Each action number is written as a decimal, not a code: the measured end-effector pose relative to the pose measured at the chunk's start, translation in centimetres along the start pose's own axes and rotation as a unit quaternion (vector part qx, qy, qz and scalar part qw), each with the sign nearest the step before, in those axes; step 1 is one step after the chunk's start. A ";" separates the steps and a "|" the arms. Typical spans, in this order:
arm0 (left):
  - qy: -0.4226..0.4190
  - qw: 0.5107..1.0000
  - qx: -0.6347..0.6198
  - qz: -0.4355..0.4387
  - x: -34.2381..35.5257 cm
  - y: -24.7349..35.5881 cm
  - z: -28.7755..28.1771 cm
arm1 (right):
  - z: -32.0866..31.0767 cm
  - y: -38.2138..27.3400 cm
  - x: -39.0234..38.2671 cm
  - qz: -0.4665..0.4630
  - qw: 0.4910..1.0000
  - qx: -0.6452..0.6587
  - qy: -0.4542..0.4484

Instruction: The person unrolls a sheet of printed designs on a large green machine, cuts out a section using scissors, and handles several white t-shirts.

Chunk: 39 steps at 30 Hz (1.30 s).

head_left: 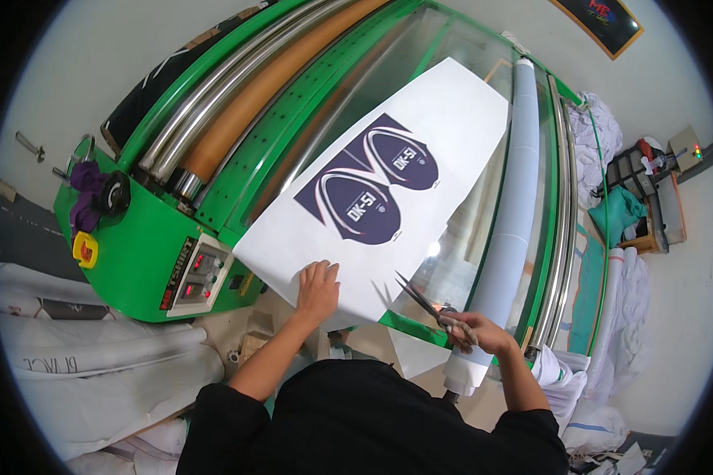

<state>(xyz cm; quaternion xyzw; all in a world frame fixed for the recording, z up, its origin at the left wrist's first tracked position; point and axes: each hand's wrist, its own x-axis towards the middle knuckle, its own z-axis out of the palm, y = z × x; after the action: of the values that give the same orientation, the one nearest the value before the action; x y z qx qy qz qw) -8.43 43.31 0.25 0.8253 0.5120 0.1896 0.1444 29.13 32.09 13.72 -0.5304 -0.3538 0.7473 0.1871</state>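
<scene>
A white printed sheet lies across the glass top of a green roller machine, with dark purple rounded shapes printed on it. Flat on the sheet's near left part rests my left hand, fingers stretched out and holding nothing. In my right hand is a pair of scissors, my fingers wrapped round the handles. The blades point up and to the left, slightly apart, by the sheet's near right edge. Whether they touch the sheet I cannot tell.
A long pale-blue roll runs along the machine's right side, beside steel bars. An orange roller and a control panel are on the left. Wrapped rolls lie at lower left; crumpled white fabric is at right.
</scene>
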 end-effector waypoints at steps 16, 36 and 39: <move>-0.016 1.000 0.020 0.007 0.6 4.7 -1.0 | -0.5 1.0 5.6 0.044 0.997 -0.047 -0.041; -0.064 0.982 -0.007 0.176 0.0 7.4 3.2 | 0.8 1.3 10.2 -0.005 0.989 -0.146 -0.024; -0.089 0.984 -0.026 0.153 -0.9 6.6 2.9 | 0.5 2.1 13.9 -0.064 0.977 -0.197 -0.042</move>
<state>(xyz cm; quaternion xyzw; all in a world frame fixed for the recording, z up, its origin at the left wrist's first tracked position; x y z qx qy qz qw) -2.23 39.51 0.40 0.9033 0.3599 0.1486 0.1804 23.78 39.59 3.06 -0.5013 -0.5345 0.6713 0.1112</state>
